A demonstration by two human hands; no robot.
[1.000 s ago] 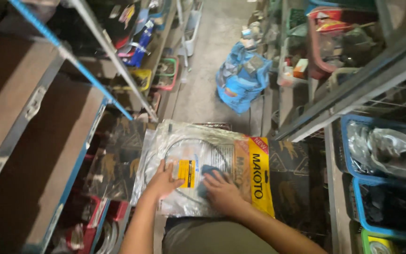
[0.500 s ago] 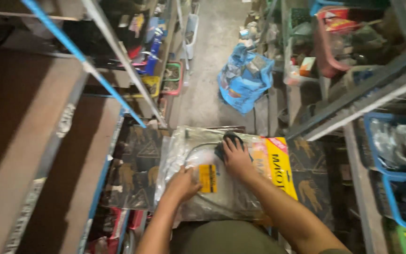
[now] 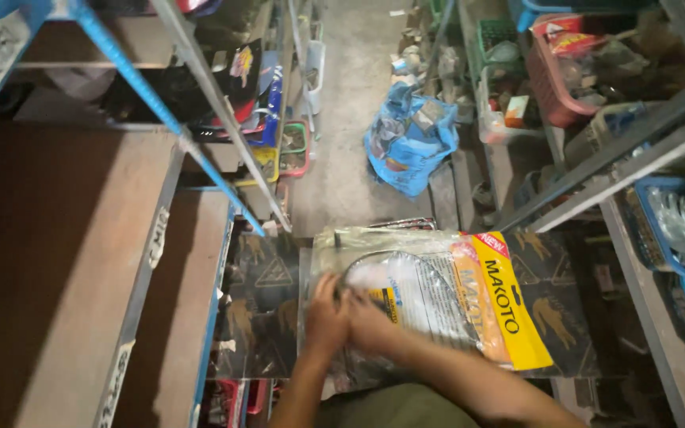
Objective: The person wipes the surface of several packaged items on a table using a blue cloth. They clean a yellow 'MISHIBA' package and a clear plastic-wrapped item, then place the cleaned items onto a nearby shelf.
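Observation:
A clear plastic packet with a yellow and orange side strip and a coiled cable inside lies flat on a dark printed board in front of me. My left hand and my right hand are close together on the packet's left part, fingers pressing or pinching the plastic. Whether either hand truly grips it is blurred. My right forearm crosses the packet's lower edge.
Metal shelving with brown boards stands on the left. On the right, racks hold blue crates and a pink basket. A narrow concrete aisle runs ahead, with a blue plastic bag of items on the floor.
My right hand has slid from the packet's upper middle leftward to meet my left hand. The camera has tilted, so the packet sits further right in view.

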